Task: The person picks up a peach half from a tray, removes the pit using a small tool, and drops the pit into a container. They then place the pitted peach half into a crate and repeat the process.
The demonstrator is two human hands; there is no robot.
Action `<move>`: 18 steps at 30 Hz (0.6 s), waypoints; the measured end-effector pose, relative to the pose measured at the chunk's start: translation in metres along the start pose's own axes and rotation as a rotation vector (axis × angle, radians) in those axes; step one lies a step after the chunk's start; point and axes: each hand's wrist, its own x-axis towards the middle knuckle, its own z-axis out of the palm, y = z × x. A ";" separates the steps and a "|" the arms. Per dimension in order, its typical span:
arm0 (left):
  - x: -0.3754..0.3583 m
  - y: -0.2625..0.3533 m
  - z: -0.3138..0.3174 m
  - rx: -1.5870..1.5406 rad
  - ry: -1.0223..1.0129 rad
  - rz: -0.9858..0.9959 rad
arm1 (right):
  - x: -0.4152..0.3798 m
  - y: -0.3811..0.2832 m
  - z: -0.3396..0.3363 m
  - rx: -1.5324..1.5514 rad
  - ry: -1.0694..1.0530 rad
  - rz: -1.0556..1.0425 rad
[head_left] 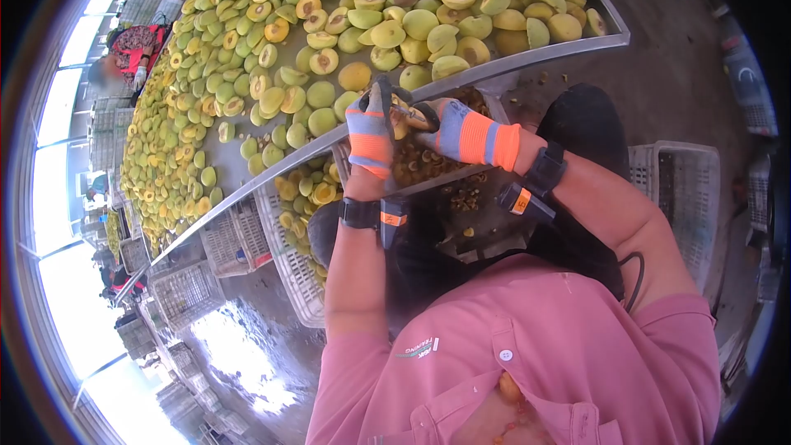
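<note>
Both my hands are in grey-and-orange gloves and meet just over the near metal edge of the sorting table. My left hand has its fingers closed around a yellowish fruit half. Against the same fruit, from the right, my right hand presses with its dark fingertips curled; what else it grips, I cannot tell. Halved green-yellow fruits, some showing brown pit hollows, cover the table beyond. Below my hands a crate holds brown pits and scraps.
The table's metal rim runs diagonally in front of me. A white crate of fruit halves stands by my left leg, another plastic crate at my right. Another person is at the table's far left. Pits litter the floor.
</note>
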 end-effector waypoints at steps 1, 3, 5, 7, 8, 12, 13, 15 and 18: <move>-0.001 0.006 0.002 -0.154 0.063 -0.109 | -0.002 -0.001 0.004 0.003 0.036 -0.022; -0.003 0.016 0.015 -0.461 0.259 -0.324 | -0.004 -0.006 0.008 -0.002 0.064 -0.013; -0.005 0.024 0.028 -0.362 0.364 -0.289 | -0.006 -0.012 0.008 -0.016 0.049 0.051; -0.005 0.022 0.035 -0.249 0.425 -0.198 | -0.008 -0.018 0.009 0.072 0.053 0.082; -0.003 0.016 0.037 -0.187 0.430 -0.129 | -0.009 -0.019 0.010 0.116 0.055 0.098; -0.002 0.023 0.041 0.145 0.383 0.089 | -0.005 0.000 0.017 0.117 0.109 0.053; 0.000 0.023 0.039 0.030 0.325 0.007 | -0.005 0.003 0.013 0.129 0.096 0.062; 0.004 0.022 0.029 -0.197 0.204 -0.156 | 0.001 0.013 0.009 0.176 0.086 0.044; 0.000 0.040 0.033 -0.162 0.159 0.109 | 0.010 0.024 0.006 0.318 0.086 0.078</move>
